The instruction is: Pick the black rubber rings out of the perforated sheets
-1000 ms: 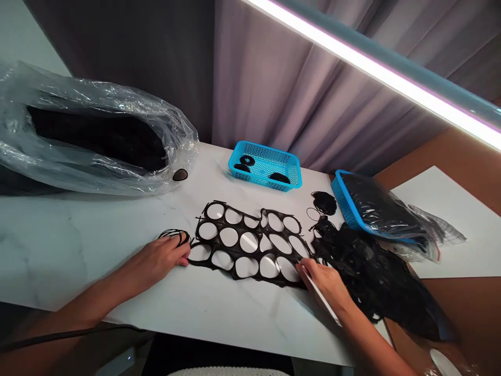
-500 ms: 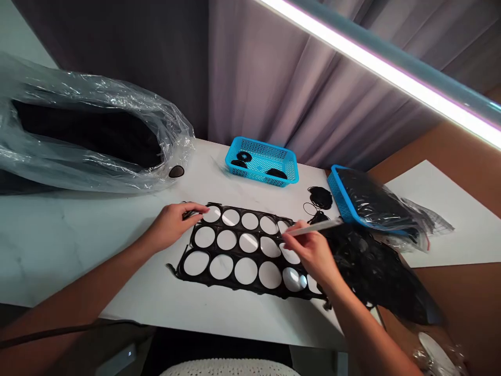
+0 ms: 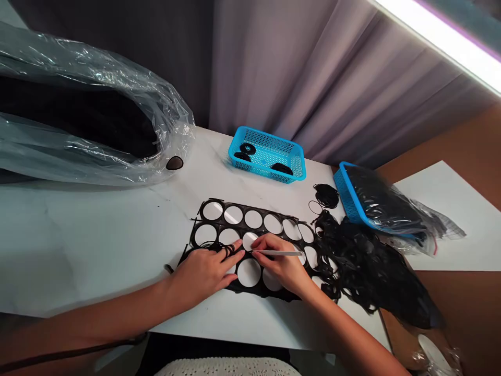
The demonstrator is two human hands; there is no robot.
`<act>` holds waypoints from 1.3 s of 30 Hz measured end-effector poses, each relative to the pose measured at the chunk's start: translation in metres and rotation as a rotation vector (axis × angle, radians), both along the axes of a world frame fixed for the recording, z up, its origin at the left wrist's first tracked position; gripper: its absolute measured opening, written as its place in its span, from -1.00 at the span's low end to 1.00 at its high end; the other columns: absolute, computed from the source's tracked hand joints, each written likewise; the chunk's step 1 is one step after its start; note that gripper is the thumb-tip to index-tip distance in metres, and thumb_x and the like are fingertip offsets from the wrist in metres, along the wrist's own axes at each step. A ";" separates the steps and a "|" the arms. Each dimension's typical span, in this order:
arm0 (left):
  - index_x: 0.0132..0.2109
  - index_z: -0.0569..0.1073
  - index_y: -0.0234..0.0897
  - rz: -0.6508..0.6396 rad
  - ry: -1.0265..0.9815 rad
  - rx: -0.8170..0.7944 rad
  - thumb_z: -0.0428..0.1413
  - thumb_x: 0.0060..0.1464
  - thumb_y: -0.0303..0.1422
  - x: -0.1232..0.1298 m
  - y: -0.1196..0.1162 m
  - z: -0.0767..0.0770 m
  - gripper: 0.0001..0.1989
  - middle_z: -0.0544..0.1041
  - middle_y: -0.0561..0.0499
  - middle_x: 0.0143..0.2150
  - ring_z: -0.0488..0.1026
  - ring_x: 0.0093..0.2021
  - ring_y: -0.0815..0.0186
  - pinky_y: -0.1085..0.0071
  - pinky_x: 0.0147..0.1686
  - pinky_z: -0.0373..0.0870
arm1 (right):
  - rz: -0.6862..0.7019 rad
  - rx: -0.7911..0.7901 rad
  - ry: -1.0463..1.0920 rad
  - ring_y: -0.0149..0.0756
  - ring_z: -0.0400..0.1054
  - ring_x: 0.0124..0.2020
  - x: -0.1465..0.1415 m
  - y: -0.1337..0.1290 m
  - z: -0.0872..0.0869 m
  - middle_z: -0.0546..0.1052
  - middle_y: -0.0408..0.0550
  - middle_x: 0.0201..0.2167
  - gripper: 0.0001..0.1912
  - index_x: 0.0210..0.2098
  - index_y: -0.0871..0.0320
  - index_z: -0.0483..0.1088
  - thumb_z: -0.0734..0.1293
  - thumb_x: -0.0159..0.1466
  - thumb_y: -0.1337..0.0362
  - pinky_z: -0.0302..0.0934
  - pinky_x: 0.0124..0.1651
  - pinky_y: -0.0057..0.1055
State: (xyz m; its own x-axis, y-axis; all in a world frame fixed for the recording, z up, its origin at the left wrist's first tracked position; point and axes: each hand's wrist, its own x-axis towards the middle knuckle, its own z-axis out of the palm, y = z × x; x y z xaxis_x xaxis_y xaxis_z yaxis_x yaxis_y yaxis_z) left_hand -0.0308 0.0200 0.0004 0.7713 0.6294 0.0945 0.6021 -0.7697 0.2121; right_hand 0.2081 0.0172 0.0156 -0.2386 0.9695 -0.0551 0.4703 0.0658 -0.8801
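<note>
A black sheet with rows of round white openings (image 3: 249,272) lies flat on the white table (image 3: 97,235). My left hand (image 3: 209,271) rests on its left part, fingers apart, with thin black rings (image 3: 226,251) looped around them. Closed around a slim white stick (image 3: 279,253), my right hand (image 3: 279,258) touches the sheet near its middle, close to my left fingertips. The fingertips hide the stick's tip. Tangled black material (image 3: 364,266) lies at the sheet's right end.
A blue basket (image 3: 270,175) holding black discs stands at the back. Another blue basket (image 3: 350,196) with bagged black items is on the right, near a pile of thin black rings (image 3: 326,196). A large clear bag (image 3: 168,104) with black contents lies left, beside a small dark oval (image 3: 174,163).
My left hand has moved right and down from the sheet's upper left corner onto its middle. My right hand has moved left with the stick. The camera view has shifted slightly.
</note>
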 end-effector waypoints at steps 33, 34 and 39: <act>0.30 0.36 -0.16 0.130 0.201 0.117 0.18 0.23 -0.16 0.029 0.035 0.002 -0.46 0.35 -0.28 0.32 0.58 -0.38 0.17 0.29 -0.44 0.41 | 0.008 -0.098 -0.023 -0.23 0.47 -0.24 0.009 0.060 0.002 0.64 -0.05 -0.25 -0.83 -0.44 0.11 0.32 0.34 0.24 0.21 0.27 -0.17 -0.33; 0.31 0.35 -0.15 0.140 0.191 0.105 0.19 0.23 -0.16 0.029 0.033 0.000 -0.45 0.34 -0.28 0.33 0.58 -0.38 0.18 0.29 -0.43 0.41 | 0.009 -0.101 -0.029 -0.23 0.47 -0.25 0.009 0.059 0.001 0.63 -0.05 -0.25 -0.83 -0.44 0.11 0.33 0.34 0.24 0.21 0.26 -0.17 -0.33; 0.33 0.33 -0.16 0.133 0.167 0.081 0.16 0.25 -0.15 0.027 0.032 -0.002 -0.44 0.30 -0.31 0.35 0.59 -0.37 0.17 0.26 -0.42 0.43 | -0.001 -0.091 -0.023 -0.23 0.45 -0.26 0.009 0.058 -0.002 0.62 -0.07 -0.28 -0.80 -0.45 0.09 0.28 0.34 0.25 0.20 0.26 -0.19 -0.33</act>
State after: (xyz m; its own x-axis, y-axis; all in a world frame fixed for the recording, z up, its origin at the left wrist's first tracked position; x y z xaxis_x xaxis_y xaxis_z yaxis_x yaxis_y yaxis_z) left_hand -0.0041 0.0524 -0.0019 0.6910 0.7223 0.0267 0.7212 -0.6915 0.0413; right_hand 0.2173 0.0747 0.0132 -0.2354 0.9605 -0.1481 0.4906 -0.0142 -0.8713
